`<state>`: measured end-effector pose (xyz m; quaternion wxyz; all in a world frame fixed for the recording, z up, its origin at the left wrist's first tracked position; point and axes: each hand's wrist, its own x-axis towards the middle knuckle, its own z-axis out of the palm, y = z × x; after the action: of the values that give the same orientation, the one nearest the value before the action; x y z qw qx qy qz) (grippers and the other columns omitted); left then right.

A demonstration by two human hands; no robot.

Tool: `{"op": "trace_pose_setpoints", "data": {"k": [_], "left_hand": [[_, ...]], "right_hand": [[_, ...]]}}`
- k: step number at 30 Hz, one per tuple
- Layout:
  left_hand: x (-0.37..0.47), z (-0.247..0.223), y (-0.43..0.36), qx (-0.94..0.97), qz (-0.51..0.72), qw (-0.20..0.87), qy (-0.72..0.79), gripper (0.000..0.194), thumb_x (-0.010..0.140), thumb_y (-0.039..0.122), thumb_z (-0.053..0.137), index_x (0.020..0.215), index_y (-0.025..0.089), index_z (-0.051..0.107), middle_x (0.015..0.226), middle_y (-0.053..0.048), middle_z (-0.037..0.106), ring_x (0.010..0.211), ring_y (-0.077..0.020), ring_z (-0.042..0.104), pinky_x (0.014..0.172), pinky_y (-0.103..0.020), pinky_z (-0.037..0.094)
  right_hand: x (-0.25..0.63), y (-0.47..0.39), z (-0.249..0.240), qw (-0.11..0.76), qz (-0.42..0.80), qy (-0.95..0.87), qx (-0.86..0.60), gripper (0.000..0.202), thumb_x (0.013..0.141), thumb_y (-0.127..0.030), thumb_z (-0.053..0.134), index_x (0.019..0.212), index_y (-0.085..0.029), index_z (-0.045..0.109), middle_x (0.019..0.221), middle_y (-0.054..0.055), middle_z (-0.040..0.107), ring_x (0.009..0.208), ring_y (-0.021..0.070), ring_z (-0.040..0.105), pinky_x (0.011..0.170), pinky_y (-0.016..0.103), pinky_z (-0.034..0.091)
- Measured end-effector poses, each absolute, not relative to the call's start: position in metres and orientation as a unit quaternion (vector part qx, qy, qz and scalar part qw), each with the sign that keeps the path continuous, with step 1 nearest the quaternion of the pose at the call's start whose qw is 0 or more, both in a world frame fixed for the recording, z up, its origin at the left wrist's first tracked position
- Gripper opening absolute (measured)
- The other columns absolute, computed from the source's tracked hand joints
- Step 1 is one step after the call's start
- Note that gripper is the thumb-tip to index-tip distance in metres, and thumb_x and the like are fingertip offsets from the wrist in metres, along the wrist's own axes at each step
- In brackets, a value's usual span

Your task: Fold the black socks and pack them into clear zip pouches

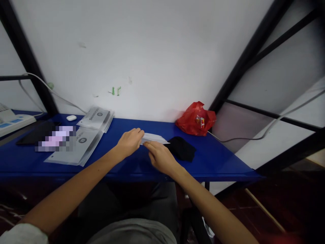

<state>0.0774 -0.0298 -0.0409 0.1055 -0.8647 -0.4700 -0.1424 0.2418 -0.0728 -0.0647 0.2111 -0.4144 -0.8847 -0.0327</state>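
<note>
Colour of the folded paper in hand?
The folded paper is white; head view shows it.

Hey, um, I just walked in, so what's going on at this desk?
A person sits at a blue desk with both hands on a piece of folded white paper. The left hand grips its left end, while the fingers of the right hand rest along its near edge. A black cloth lies just to the right, with a red plastic bag beyond it near the wall.
</note>
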Motion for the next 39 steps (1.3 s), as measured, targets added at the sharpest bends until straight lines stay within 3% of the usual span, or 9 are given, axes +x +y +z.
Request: {"op": "trace_pose_setpoints", "data": {"k": [4, 8, 14, 21, 24, 26, 29, 33, 39], "left_hand": [[0.071, -0.047, -0.029, -0.869, -0.189, 0.097, -0.446, 0.017, 0.089, 0.014, 0.037, 0.093, 0.018, 0.053, 0.092, -0.004, 0.058, 0.087, -0.0161, 0.054, 0.076, -0.028, 0.043], [0.060, -0.060, -0.028, -0.864, -0.196, 0.139, -0.442, 0.020, 0.092, 0.016, 0.033, 0.092, 0.017, 0.053, 0.088, -0.005, 0.058, 0.087, -0.0176, 0.054, 0.078, -0.029, 0.042], [0.042, -0.075, -0.026, -0.863, -0.161, 0.135, -0.460, 0.024, 0.093, 0.016, 0.032, 0.100, 0.017, 0.055, 0.094, -0.006, 0.062, 0.089, -0.0179, 0.057, 0.073, -0.028, 0.042], [0.033, -0.067, -0.027, -0.847, -0.136, 0.144, -0.494, 0.029, 0.092, 0.015, 0.033, 0.103, 0.018, 0.059, 0.091, -0.008, 0.062, 0.086, -0.0193, 0.058, 0.068, -0.029, 0.043], [0.030, -0.065, -0.027, -0.841, -0.139, 0.129, -0.506, 0.028, 0.092, 0.017, 0.034, 0.103, 0.018, 0.060, 0.092, -0.007, 0.062, 0.086, -0.0191, 0.058, 0.067, -0.028, 0.043], [0.030, -0.066, -0.026, -0.839, -0.144, 0.122, -0.510, 0.028, 0.092, 0.017, 0.034, 0.104, 0.019, 0.060, 0.093, -0.007, 0.062, 0.087, -0.0191, 0.058, 0.068, -0.028, 0.043], [0.031, -0.067, -0.025, -0.839, -0.148, 0.116, -0.511, 0.027, 0.091, 0.016, 0.036, 0.104, 0.019, 0.060, 0.096, -0.007, 0.063, 0.088, -0.0191, 0.059, 0.069, -0.028, 0.043], [0.033, -0.070, -0.025, -0.843, -0.147, 0.122, -0.503, 0.027, 0.091, 0.016, 0.036, 0.103, 0.019, 0.060, 0.095, -0.007, 0.064, 0.090, -0.0197, 0.059, 0.068, -0.028, 0.043], [0.034, -0.070, -0.025, -0.839, -0.160, 0.116, -0.507, 0.029, 0.091, 0.017, 0.035, 0.104, 0.020, 0.061, 0.096, -0.007, 0.064, 0.091, -0.0192, 0.060, 0.070, -0.028, 0.043]], "right_hand": [[0.238, -0.058, -0.069, 0.145, -0.020, -0.868, -0.474, 0.054, 0.081, -0.003, 0.034, 0.132, -0.014, 0.043, 0.117, 0.014, 0.062, 0.103, 0.0243, 0.060, 0.087, 0.038, 0.047], [0.241, -0.044, -0.075, 0.110, -0.031, -0.852, -0.512, 0.047, 0.087, -0.012, 0.037, 0.133, -0.015, 0.041, 0.119, 0.016, 0.061, 0.102, 0.0275, 0.061, 0.083, 0.038, 0.048], [0.245, -0.041, -0.082, 0.175, 0.007, -0.874, -0.453, 0.046, 0.087, -0.021, 0.047, 0.132, -0.014, 0.043, 0.125, 0.014, 0.058, 0.113, 0.0243, 0.056, 0.093, 0.038, 0.045], [0.287, -0.059, -0.069, 0.351, -0.030, -0.824, -0.444, 0.026, 0.090, -0.030, 0.043, 0.100, -0.021, 0.065, 0.109, 0.008, 0.067, 0.104, 0.0198, 0.060, 0.095, 0.037, 0.044], [0.324, -0.056, -0.062, 0.272, -0.073, -0.801, -0.528, 0.029, 0.089, -0.036, 0.045, 0.077, -0.019, 0.066, 0.114, 0.011, 0.064, 0.105, 0.0242, 0.058, 0.094, 0.040, 0.043], [0.344, -0.054, -0.059, 0.177, -0.058, -0.792, -0.581, 0.033, 0.088, -0.042, 0.046, 0.072, -0.019, 0.064, 0.104, 0.011, 0.067, 0.097, 0.0257, 0.061, 0.086, 0.040, 0.046], [0.358, -0.055, -0.062, 0.110, -0.016, -0.783, -0.612, 0.035, 0.083, -0.051, 0.051, 0.087, -0.019, 0.063, 0.096, 0.010, 0.067, 0.085, 0.0243, 0.063, 0.076, 0.036, 0.047], [0.359, -0.057, -0.070, 0.097, 0.005, -0.797, -0.596, 0.057, 0.072, -0.056, 0.063, 0.112, -0.016, 0.058, 0.117, 0.014, 0.060, 0.104, 0.0290, 0.057, 0.085, 0.039, 0.046], [0.358, -0.052, -0.076, 0.091, -0.004, -0.805, -0.586, 0.060, 0.074, -0.036, 0.064, 0.129, -0.017, 0.049, 0.128, 0.014, 0.054, 0.113, 0.0281, 0.052, 0.094, 0.040, 0.041]]}}
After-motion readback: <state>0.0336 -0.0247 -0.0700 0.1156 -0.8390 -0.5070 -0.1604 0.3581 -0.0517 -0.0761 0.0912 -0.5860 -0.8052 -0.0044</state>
